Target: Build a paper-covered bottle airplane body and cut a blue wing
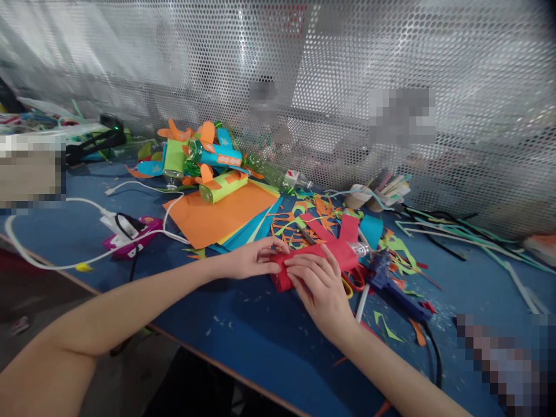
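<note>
A plastic bottle wrapped in red paper (336, 255) lies on its side on the blue table (243, 330), its clear neck pointing right. My left hand (254, 259) grips the wrapped bottle's left end, fingers curled against the paper. My right hand (319, 286) lies on top of the red wrap near its front edge, fingers stretched flat and pressing the paper down.
Orange, blue and yellow paper sheets (219, 215) lie behind my hands, with paper-and-bottle airplanes (204, 162) beyond. A blue glue gun (388, 281) and red-handled scissors (354, 279) sit right of the bottle among paper scraps (321, 217). A pink glue gun (130, 234) with white cable lies left. Perforated metal screen at back.
</note>
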{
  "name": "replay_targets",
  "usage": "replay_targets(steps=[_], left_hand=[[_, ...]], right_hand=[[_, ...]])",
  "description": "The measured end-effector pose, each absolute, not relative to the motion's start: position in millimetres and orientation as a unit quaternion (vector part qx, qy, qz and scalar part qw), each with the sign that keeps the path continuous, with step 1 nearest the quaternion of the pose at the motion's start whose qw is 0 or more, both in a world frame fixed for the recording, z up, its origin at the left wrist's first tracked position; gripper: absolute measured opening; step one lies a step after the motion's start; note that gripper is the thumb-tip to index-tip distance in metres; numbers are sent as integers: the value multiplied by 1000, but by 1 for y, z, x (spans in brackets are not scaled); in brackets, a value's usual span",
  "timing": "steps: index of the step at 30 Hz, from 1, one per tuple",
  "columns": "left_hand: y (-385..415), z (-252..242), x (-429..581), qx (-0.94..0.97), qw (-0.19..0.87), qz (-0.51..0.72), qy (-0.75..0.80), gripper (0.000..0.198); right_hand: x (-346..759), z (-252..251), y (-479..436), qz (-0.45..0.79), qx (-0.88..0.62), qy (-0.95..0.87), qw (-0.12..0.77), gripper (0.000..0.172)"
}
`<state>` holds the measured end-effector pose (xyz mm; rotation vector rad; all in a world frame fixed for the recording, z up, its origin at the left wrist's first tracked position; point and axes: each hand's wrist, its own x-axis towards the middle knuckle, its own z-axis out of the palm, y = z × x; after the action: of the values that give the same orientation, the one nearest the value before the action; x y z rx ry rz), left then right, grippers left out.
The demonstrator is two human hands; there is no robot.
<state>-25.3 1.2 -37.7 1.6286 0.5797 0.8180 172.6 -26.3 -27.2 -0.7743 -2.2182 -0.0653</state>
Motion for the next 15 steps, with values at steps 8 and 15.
replay_targets(steps=[8,15], left_hand=[[3,-39,-28,695,574,350,255,23],[4,-44,-28,695,573,361,240,21]], right_hand=[[176,-27,-27,-56,-277,-889,361,12],[180,-13,-28,-81,-286,-906,302,12]])
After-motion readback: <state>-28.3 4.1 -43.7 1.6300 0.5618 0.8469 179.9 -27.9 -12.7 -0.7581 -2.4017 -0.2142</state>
